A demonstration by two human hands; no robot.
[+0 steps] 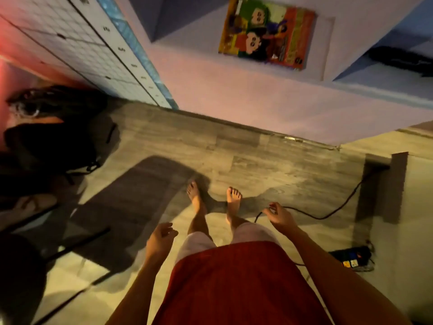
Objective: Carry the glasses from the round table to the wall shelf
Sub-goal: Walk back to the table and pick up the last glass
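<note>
My left hand (160, 238) hangs at my side, fingers loosely curled and apart, holding nothing. My right hand (278, 215) is also empty, fingers spread a little, over the floor. Both hang above my bare feet (232, 198) on the grey floor. Wall shelf recesses (386, 66) show at the top right, one with a dark object inside. No glasses and no round table are in view.
A black cable (328, 215) runs across the floor to a power strip (353, 256) at the right. A dark bag (58, 141) lies at the left by a tiled wall. A cartoon poster (267, 31) hangs on the wall ahead. Dark chair legs (77, 242) stand at lower left.
</note>
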